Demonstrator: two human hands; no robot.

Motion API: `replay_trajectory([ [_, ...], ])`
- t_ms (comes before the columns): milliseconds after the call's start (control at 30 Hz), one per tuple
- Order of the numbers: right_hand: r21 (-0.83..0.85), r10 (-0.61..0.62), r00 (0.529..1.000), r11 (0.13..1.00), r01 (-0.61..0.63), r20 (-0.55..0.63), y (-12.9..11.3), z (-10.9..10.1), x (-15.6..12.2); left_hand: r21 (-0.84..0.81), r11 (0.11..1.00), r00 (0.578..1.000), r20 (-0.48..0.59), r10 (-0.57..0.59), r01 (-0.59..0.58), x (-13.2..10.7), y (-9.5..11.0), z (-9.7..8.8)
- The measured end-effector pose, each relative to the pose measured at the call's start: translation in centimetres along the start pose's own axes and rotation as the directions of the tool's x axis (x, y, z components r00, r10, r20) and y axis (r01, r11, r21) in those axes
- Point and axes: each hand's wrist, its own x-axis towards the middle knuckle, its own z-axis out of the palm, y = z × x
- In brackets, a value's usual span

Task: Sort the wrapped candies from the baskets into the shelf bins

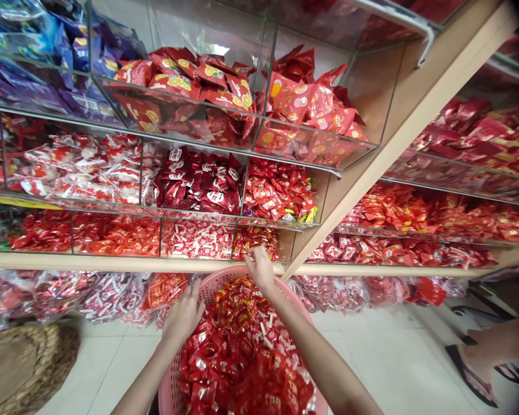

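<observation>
1. A person's left hand point(184, 316) lay at the left side of a pink basket point(169, 377), its fingers stretched out and slightly apart against the rim.

2. The right hand point(263, 271) reached over the basket's far rim to the front of a clear bin of small red-and-yellow candies point(259, 235), at the right end of the lowest shelf row. Its fingers were partly bent; whether they had hold of anything could not be told.

3. The basket stood directly before the person, between the two forearms, heaped with wrapped candies point(237, 351): mostly red, with small red-and-yellow pieces at the far end and red-and-white ones at the right.

4. Just left of the reached-for bin, red-and-white candies point(199, 239) filled another compartment. Above, dark red packets point(199, 181) and larger orange-printed red packets point(181, 78) filled further bins.

5. Plastic bags of candy point(112, 294) lay below the wooden shelf edge point(112, 263). A woven object point(30, 363) sat on the tiled floor point(116, 363) at left; another person's sandalled foot point(476, 369) showed at right.
</observation>
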Motion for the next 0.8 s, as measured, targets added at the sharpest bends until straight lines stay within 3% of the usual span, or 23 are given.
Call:
replay_trajectory([
  [100, -0.133, 0.210, 0.971, 0.972, -0.194, 0.116, 0.0, 0.4, 3.4, -0.001, 1.000, 1.000, 0.003, -0.004, 0.004, 0.0, 0.0, 0.1],
  [233, -0.265, 0.489, 0.815, 0.868, -0.420, 0.309, -0.7, 2.2, 6.2, -0.030, 1.000, 1.000, -0.010, -0.004, 0.004, -0.1, -0.1, 0.2],
  [367, -0.353, 0.606, 0.713, 0.792, -0.498, 0.354, -1.1, 3.6, 7.4, -0.043, 0.999, 1.000, -0.026, -0.008, 0.007, -0.2, -0.2, 0.2],
  [467, -0.371, 0.634, 0.693, 0.770, -0.520, 0.343, -1.0, 3.8, 7.6, -0.053, 0.998, 1.000, -0.024, -0.016, 0.015, -0.2, -0.2, 0.1],
  [800, -0.351, 0.580, 0.712, 0.812, -0.467, 0.395, -0.7, 2.6, 7.2, -0.031, 0.999, 1.000, -0.004, -0.020, 0.020, -0.2, -0.2, 0.1],
])
